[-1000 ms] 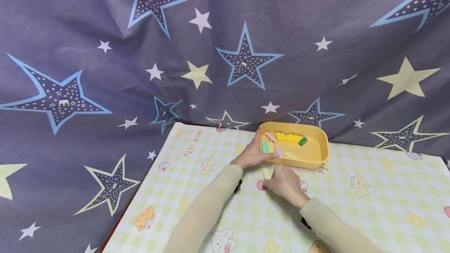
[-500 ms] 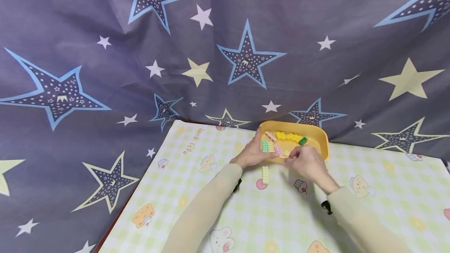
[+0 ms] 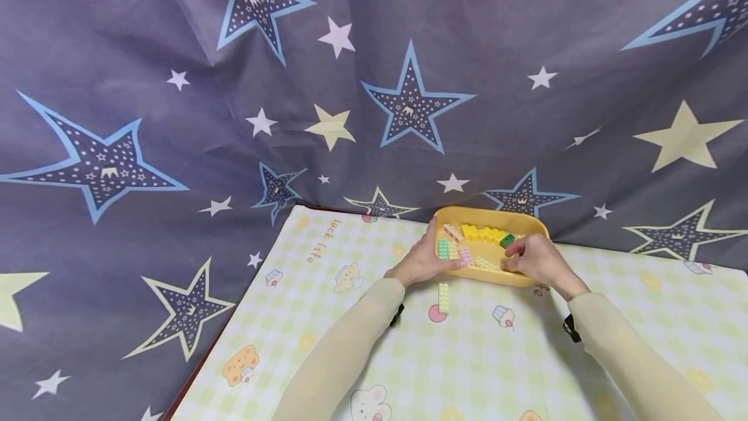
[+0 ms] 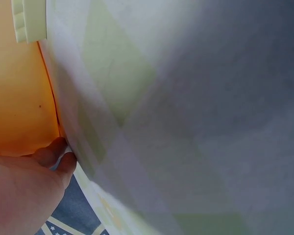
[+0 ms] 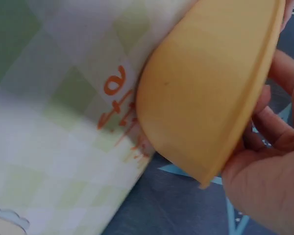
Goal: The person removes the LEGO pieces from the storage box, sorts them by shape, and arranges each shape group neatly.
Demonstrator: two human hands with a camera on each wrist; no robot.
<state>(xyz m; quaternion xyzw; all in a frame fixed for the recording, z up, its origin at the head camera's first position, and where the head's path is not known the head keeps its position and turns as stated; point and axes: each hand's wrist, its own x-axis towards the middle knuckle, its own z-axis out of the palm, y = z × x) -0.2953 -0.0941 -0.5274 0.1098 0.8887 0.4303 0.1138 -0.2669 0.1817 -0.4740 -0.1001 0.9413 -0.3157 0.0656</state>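
A yellow plastic tray (image 3: 528, 229) stands at the back of the table in the head view. My left hand (image 3: 422, 258) grips its left end, thumb along the front rim; the left wrist view shows the fingers at its edge. Inside lie yellow bricks (image 3: 484, 233), a dark green brick (image 3: 506, 240), a mint-green brick (image 3: 442, 249), a pink brick (image 3: 465, 256) and pale yellow bricks (image 3: 486, 263). My right hand (image 3: 543, 262) reaches over the right front rim, fingers bent inside; whether they pinch anything is hidden. On the tablecloth before the tray lies a pale yellow brick (image 3: 443, 298).
A checked tablecloth (image 3: 467, 369) with cartoon prints covers the table. Right behind the tray hangs a dark curtain (image 3: 374, 83) with stars. A peach-coloured piece (image 3: 452, 234) lies in the tray's back left corner.
My right hand has left the pale yellow brick on the tablecloth and moved up and right, over the tray's front rim to its right part. The left hand stays on the tray.
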